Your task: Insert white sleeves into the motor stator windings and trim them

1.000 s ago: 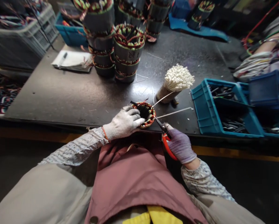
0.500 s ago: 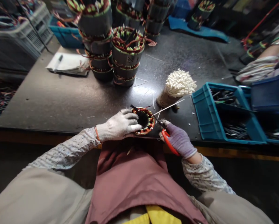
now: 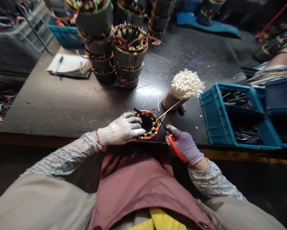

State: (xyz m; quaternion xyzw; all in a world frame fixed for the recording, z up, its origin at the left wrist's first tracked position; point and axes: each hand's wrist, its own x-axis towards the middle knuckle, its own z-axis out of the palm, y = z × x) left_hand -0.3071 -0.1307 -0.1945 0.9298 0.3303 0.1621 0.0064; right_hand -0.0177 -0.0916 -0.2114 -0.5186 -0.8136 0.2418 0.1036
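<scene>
A motor stator (image 3: 155,125), ringed with red wire and pale slot ends, stands at the front edge of the table. My left hand (image 3: 121,129), in a white glove, grips its left side with the fingers over the rim. My right hand (image 3: 185,145), in a purple fingerless glove, is closed round red-handled scissors (image 3: 175,148). The scissors' blades reach the stator's right rim, beside thin white sticks (image 3: 168,110) that jut out there. Whether the blades touch a stick I cannot tell. Behind my right hand stands a bundle of white sticks (image 3: 188,84) in a round holder.
Stacked stators (image 3: 130,54) stand at the back left, near a paper pad (image 3: 66,65) with a pen. Blue bins (image 3: 217,127) of dark pieces are at the right. A co-worker's gloved hand (image 3: 268,75) shows beyond them. Loose sticks (image 3: 158,103) lie on the table (image 3: 62,108).
The view has shifted slightly. The sticks at the stator's rim now lie at a slightly different angle. Both hands keep nearly the same place and grip.
</scene>
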